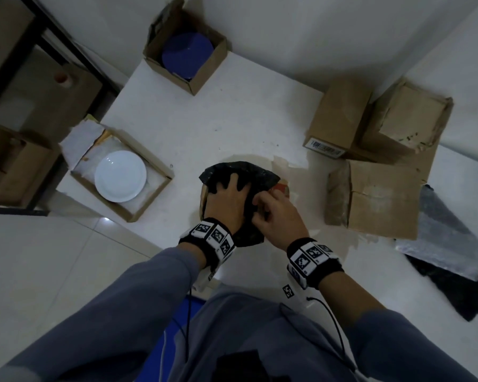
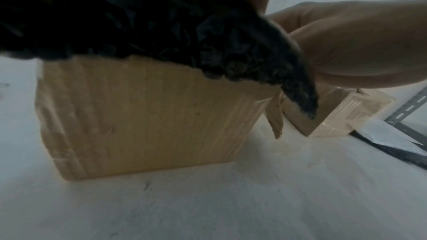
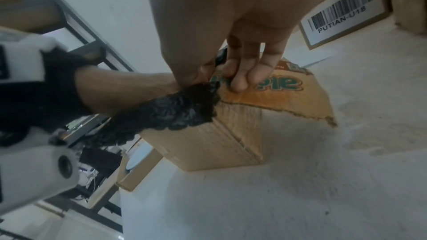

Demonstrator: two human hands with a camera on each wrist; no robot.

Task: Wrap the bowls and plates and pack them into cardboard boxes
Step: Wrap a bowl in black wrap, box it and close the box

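Centrally, 2 hands are working over 1 black bubble-wrap bundle [image 1: 239,172] that is sitting in the mouth of a small cardboard box [image 2: 148,114] on the white tabletop [image 1: 193,128]. The left hand [image 1: 226,195] is lying on top of the bundle with its fingers spread and pressing down on the wrap. The right hand [image 1: 276,213] is touching the left at the bundle's near right edge, pinching a gathered fold of the black wrap between thumb and forefinger, while its other fingers [image 3: 240,79] are resting on the box's printed flap [image 3: 277,94]. What the wrap is covering cannot be told.

Farther out, 2 open boxes are showing their contents. To the left, a shallow box [image 1: 155,186] is holding 1 white plate [image 1: 120,176] lying flat on white padding. At the far edge, a deeper box [image 1: 204,70] is holding 1 blue round dish [image 1: 186,55]. To the right, 3 more cardboard boxes are standing close together: 1 with a barcode label [image 1: 340,117], 1 behind it near the wall [image 1: 409,117], and 1 nearer with worn flaps [image 1: 381,199]. Beyond those, 1 sheet of silvery and black wrap [image 1: 447,252] is lying flat on the tabletop's right side.
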